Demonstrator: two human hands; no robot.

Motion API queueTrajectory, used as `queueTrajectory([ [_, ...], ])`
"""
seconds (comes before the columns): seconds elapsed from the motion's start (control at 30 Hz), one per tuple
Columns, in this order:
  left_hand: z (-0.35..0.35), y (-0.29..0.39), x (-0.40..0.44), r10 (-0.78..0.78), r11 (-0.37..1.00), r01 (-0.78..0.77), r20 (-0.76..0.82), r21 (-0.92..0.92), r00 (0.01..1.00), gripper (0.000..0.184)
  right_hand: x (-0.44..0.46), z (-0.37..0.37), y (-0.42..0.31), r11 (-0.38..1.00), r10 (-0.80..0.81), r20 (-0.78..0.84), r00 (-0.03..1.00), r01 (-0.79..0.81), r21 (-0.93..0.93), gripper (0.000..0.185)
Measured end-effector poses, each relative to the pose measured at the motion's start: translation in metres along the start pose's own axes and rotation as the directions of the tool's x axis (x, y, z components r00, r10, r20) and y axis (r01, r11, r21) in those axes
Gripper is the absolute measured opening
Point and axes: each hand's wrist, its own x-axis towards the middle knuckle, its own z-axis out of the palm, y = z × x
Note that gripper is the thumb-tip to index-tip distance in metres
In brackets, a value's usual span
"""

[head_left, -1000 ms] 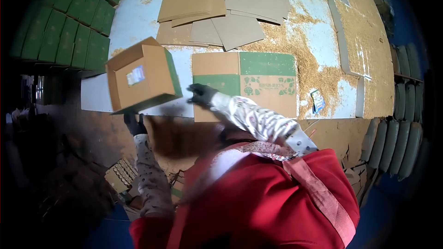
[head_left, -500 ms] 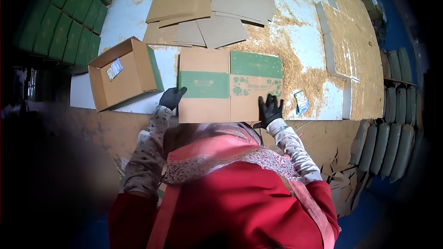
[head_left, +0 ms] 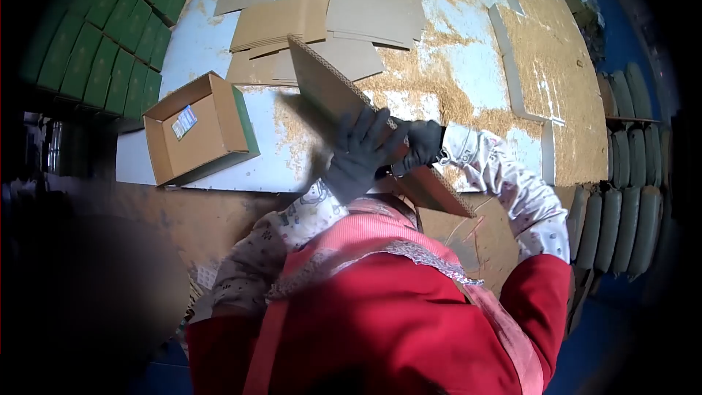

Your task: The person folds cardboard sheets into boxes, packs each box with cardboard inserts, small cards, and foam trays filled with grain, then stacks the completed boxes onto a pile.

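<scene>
A folded-flat cardboard box (head_left: 329,91) stands on edge between my hands, slanting from the upper left down to the lower right. Its edge faces up, so the printed faces are mostly turned from view. My left hand (head_left: 358,155), in a dark glove, lies against its left side with the fingers spread and their tips at the upper edge. On the other side, my gloved right hand (head_left: 423,148) is closed around the edge of the box; part of the thumb and palm is hidden. Left of my hands sits an open cardboard box (head_left: 235,121) with a small printed packet (head_left: 184,122) inside.
Several flat cardboard sheets (head_left: 281,20) lie farther back on the white table (head_left: 274,168). Shavings or husks (head_left: 461,66) are scattered over it, with more behind a low white divider (head_left: 504,58). Green boxes (head_left: 95,73) are stacked left; filled bags (head_left: 632,230) stand right.
The flat box has gone from lying face up to standing on edge, slanted. My left hand moved right onto its side, my right hand moved up and closed on it. The packet at right is out of sight.
</scene>
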Motion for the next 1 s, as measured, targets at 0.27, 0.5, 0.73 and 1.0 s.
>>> queueTrajectory([
  [0.27,-0.055,-0.016,0.008,0.43,0.797,-0.255,0.219,-0.548,0.876,0.042,-0.009,-0.012,0.029,0.805,0.358,-0.389,0.849,-0.07,0.589,0.084],
  [0.5,-0.075,-0.028,-0.002,0.107,0.986,-0.003,0.617,-0.168,0.78,0.067,-0.039,-0.01,0.008,0.714,-0.387,-0.698,0.603,-0.283,-0.64,0.035],
  [0.73,-0.007,-0.035,0.037,0.238,0.967,-0.233,0.705,-0.105,0.668,0.042,0.067,0.015,0.003,0.888,-0.383,-0.729,0.568,0.008,-0.46,0.032],
  [1.0,0.011,-0.002,-0.013,0.063,0.99,0.02,0.577,-0.136,0.814,0.092,0.069,0.04,0.041,0.986,0.161,-0.947,-0.276,0.092,0.141,0.039],
])
